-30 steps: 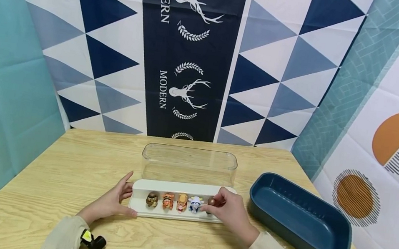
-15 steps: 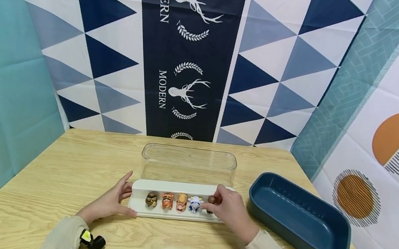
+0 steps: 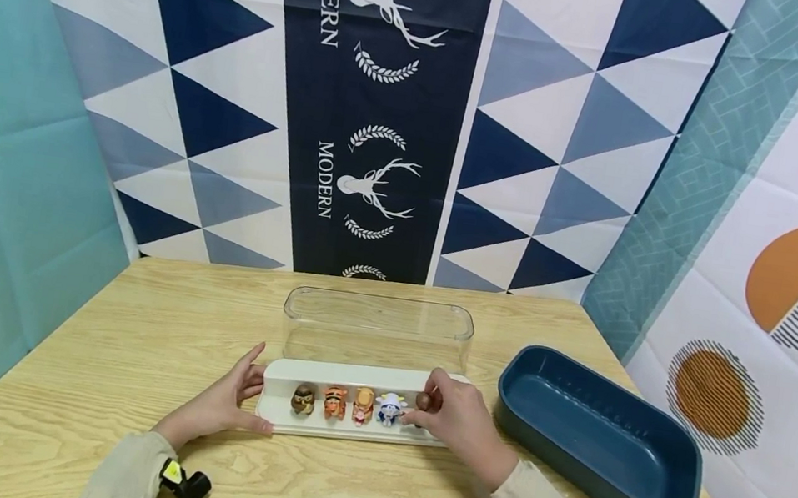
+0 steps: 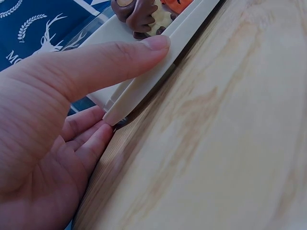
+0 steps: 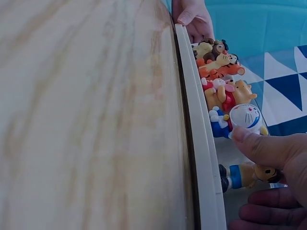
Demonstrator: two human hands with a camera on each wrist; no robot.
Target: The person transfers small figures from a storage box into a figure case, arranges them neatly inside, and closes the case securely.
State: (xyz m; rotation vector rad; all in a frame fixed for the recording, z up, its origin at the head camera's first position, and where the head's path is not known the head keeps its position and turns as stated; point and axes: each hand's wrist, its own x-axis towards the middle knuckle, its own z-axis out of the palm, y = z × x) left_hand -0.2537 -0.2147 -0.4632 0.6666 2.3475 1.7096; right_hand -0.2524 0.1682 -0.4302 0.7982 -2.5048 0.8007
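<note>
A long white display base (image 3: 281,414) lies on the table with a row of small figurines on it. My left hand (image 3: 223,401) holds its left end, thumb (image 4: 144,50) over the front rim and fingers at the end. From the left stand a brown owl figurine (image 3: 303,399), an orange tiger figurine (image 3: 335,402), a yellow bear figurine (image 3: 363,404) and a white-and-blue figurine (image 3: 390,408). At the right end, my right hand (image 3: 462,426) has its thumb and fingers around a brown-haired figurine in blue (image 5: 244,176). The right thumb (image 5: 249,139) lies close against the white-and-blue figurine.
Directly behind the base stands a clear plastic cover (image 3: 377,334). A deep dark blue bin (image 3: 597,435) sits to the right, close to my right forearm. Patterned cloth (image 3: 387,113) hangs behind the wooden table (image 3: 209,308).
My right hand has shifted very slightly left, and the brown-haired figurine between its fingers has moved a little. The left hand and the other figurines look the same.
</note>
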